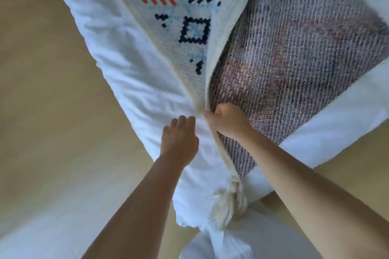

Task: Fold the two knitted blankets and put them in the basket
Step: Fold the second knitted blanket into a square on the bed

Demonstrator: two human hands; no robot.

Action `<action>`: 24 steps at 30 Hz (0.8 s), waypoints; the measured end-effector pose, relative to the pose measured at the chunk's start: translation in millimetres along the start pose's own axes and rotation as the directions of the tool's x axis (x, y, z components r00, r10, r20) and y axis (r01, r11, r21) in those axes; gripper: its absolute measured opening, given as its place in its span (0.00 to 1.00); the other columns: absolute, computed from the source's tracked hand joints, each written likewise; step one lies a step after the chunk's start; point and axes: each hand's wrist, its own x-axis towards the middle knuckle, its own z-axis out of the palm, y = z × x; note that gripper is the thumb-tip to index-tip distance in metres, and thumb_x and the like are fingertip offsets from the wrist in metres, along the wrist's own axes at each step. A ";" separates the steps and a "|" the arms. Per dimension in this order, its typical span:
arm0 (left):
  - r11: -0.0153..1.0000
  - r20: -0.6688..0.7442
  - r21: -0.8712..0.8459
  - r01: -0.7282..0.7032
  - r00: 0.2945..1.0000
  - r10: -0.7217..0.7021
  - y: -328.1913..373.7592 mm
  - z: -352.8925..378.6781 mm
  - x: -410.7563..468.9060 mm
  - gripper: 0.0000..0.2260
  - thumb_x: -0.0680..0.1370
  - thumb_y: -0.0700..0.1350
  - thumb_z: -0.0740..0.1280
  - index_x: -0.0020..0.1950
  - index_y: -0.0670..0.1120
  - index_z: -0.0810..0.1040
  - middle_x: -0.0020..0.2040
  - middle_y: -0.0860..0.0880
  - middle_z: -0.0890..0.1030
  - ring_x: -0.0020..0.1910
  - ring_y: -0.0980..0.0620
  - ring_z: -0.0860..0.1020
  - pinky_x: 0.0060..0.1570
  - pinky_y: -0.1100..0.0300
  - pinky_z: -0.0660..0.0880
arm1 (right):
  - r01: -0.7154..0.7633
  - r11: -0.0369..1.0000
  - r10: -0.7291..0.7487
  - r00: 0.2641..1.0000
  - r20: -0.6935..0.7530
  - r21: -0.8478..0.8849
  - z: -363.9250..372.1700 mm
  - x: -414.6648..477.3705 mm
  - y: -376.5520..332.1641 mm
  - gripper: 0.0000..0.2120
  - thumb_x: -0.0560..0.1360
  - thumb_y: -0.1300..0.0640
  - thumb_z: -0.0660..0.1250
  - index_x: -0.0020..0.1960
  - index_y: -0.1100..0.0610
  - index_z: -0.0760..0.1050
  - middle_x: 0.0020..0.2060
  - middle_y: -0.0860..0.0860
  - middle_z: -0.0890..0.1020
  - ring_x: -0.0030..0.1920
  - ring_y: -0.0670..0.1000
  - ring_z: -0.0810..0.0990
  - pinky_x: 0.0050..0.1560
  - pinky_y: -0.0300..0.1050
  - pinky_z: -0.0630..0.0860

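A cream knitted blanket (181,33) with orange stripes and navy squares lies on a white bed, partly folded over so its greyish reverse side (294,59) faces up on the right. A cream tassel (229,202) hangs from its near corner. My right hand (227,121) is shut on the blanket's folded cream edge, just above that corner. My left hand (180,140) hovers right beside it over the white bedding, fingers curled and loose, holding nothing. No second blanket and no basket appear in view.
The white duvet (130,82) covers the bed corner that points toward me. Tan floor (52,90) lies to the left and at the lower right. White fabric (221,244) bunches at the bottom centre.
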 end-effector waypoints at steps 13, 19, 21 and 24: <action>0.486 0.106 0.643 -0.591 0.698 0.708 -15.8 -107.1 188.9 0.29 0.78 0.38 0.51 0.76 0.43 0.42 0.76 0.41 0.56 0.73 0.41 0.60 0.68 0.44 0.61 | -0.015 0.999 -0.005 0.917 -0.398 -0.048 -18.9 79.8 -62.8 0.11 0.77 0.51 0.59 0.51 0.59 0.72 0.47 0.55 0.79 0.53 0.57 0.76 0.56 0.55 0.72; 0.039 0.515 0.690 -0.722 0.529 0.675 -10.9 -127.2 228.1 0.20 0.81 0.43 0.54 0.73 0.46 0.63 0.76 0.47 0.58 0.76 0.42 0.44 0.69 0.42 0.35 | -0.128 0.976 0.041 0.904 -0.426 -0.178 6.4 73.9 -73.2 0.17 0.72 0.50 0.54 0.48 0.60 0.75 0.43 0.58 0.78 0.46 0.60 0.78 0.52 0.57 0.71; 0.165 0.477 0.644 -0.747 0.560 0.677 -14.9 -128.7 231.9 0.18 0.80 0.40 0.56 0.69 0.44 0.68 0.69 0.45 0.71 0.74 0.42 0.57 0.73 0.44 0.44 | -0.189 0.959 0.097 0.920 -0.379 -0.212 12.9 67.1 -76.0 0.18 0.73 0.49 0.52 0.49 0.60 0.75 0.46 0.58 0.78 0.49 0.60 0.78 0.58 0.62 0.68; 0.750 0.247 0.225 -0.622 0.781 0.574 -43.8 -133.4 234.8 0.19 0.77 0.42 0.61 0.68 0.43 0.68 0.58 0.43 0.78 0.56 0.42 0.76 0.48 0.57 0.69 | -0.379 0.907 0.312 0.898 -0.310 -0.184 23.5 57.2 -78.4 0.18 0.80 0.48 0.52 0.62 0.57 0.67 0.58 0.54 0.72 0.62 0.56 0.69 0.70 0.64 0.52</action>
